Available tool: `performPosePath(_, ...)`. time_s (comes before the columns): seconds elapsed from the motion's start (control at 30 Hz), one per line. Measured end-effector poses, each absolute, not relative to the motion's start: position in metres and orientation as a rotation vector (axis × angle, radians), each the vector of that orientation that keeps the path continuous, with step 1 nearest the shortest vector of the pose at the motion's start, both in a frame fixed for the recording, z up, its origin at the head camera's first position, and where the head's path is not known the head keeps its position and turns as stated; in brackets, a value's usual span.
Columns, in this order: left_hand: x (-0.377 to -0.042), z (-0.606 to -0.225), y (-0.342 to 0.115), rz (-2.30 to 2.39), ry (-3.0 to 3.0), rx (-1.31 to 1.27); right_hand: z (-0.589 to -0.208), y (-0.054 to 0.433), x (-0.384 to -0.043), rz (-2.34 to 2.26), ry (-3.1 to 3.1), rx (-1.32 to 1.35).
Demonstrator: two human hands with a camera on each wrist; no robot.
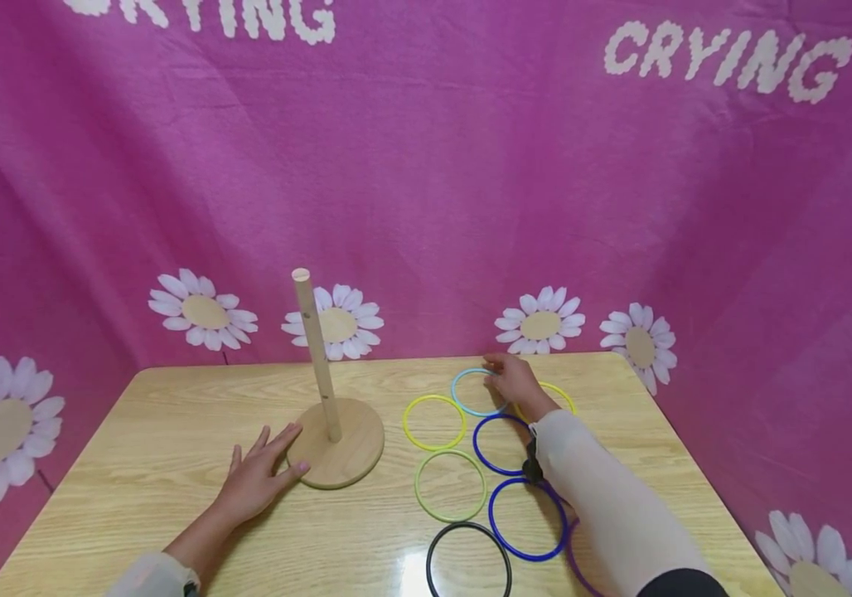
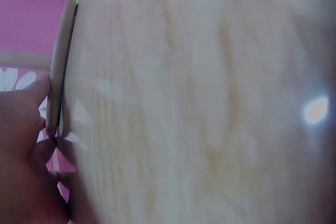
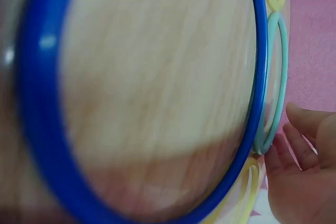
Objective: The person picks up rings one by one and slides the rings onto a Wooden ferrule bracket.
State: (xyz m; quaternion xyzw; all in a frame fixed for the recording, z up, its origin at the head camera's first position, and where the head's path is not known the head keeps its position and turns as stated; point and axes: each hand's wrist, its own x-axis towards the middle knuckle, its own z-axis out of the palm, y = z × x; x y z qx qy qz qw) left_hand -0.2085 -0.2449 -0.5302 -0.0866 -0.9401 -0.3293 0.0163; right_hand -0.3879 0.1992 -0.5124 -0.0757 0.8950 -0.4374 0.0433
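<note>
Light-blue ring lies on the desk beside my right hand, its fingers loose. I seem to be reaching; lifting probably calls for a pinch. My left hand, spread, touches the base.

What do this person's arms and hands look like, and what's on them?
Both the left hand and right hand are bare, without gloves. The left sleeve and right sleeve are pale. A small black object sits at the right cuff; black material shows farther up that arm.
</note>
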Motion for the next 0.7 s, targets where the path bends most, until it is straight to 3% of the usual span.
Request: performPosePath(0.7, -0.209, -0.53, -0.246, -1.024, -2.922, -0.266, -0.516, 0.197, -0.401, -1.265, 2.865, -0.059)
